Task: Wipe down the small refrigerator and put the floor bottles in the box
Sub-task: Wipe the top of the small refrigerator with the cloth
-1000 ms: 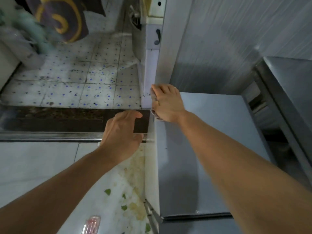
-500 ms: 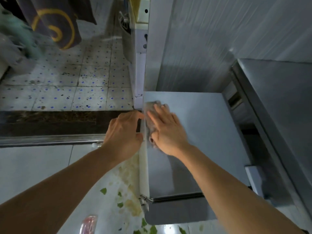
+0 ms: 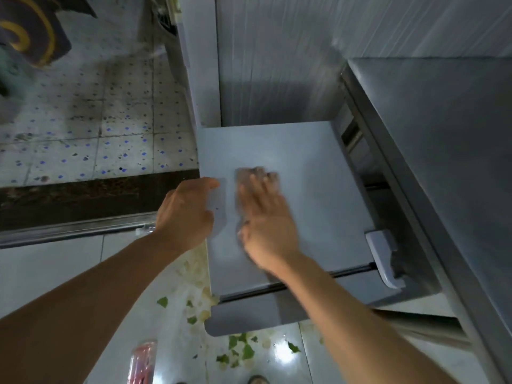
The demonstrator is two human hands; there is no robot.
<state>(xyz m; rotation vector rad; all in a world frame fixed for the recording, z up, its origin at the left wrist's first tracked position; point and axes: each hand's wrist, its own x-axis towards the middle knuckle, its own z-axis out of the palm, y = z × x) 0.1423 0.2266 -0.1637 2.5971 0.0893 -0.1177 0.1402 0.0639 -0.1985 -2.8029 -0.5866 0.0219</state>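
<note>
The small grey refrigerator [image 3: 318, 173] stands below me, seen from above. My right hand [image 3: 266, 220] lies flat on its top, pressing a greyish cloth [image 3: 249, 173] whose edge shows beyond the fingertips; the hand is blurred. My left hand [image 3: 185, 214] grips the refrigerator's left top edge, thumb on the top surface. A clear bottle with a pink label [image 3: 142, 361] lies on the floor near the bottom of the view. No box is in view.
A steel counter [image 3: 443, 162] flanks the refrigerator on the right, a metal wall [image 3: 277, 65] stands behind. Green and pale food scraps [image 3: 238, 347] litter the white floor tiles. A dark threshold with a metal rail [image 3: 69, 228] crosses the left.
My right hand has slid the cloth from the refrigerator's far left corner toward the middle of the top. My left hand stayed on the left edge. The camera shifted.
</note>
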